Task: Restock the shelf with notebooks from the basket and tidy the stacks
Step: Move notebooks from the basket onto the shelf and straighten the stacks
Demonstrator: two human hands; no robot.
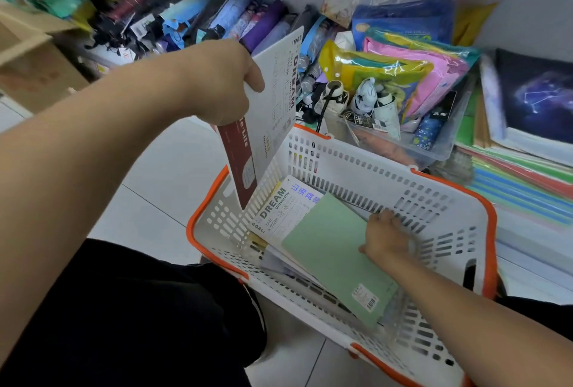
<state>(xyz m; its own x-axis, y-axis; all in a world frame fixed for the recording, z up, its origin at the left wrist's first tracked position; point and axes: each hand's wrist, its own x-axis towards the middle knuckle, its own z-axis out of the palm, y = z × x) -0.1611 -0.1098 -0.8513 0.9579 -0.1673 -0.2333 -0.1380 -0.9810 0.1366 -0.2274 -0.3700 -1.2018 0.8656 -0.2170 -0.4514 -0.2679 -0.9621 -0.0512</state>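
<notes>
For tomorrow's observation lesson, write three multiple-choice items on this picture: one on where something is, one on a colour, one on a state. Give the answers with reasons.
1. Where does the green notebook lie?
A. On the floor
B. Inside the basket
C. On the shelf with the folders

2. What colour is the basket's rim?
A. Orange
B. Blue
C. Black

3. What is the left hand doing?
A. Hanging open and idle
B. Pressing flat on the floor
C. Holding a white notebook and a dark red notebook above the basket

Answers:
1. B, the green cover rests on other notebooks between the white slotted walls, with the right hand on its far edge.
2. A, an orange band runs along the top of the white walls.
3. C, its fingers are curled round both covers, which hang over the basket's left corner.
</notes>
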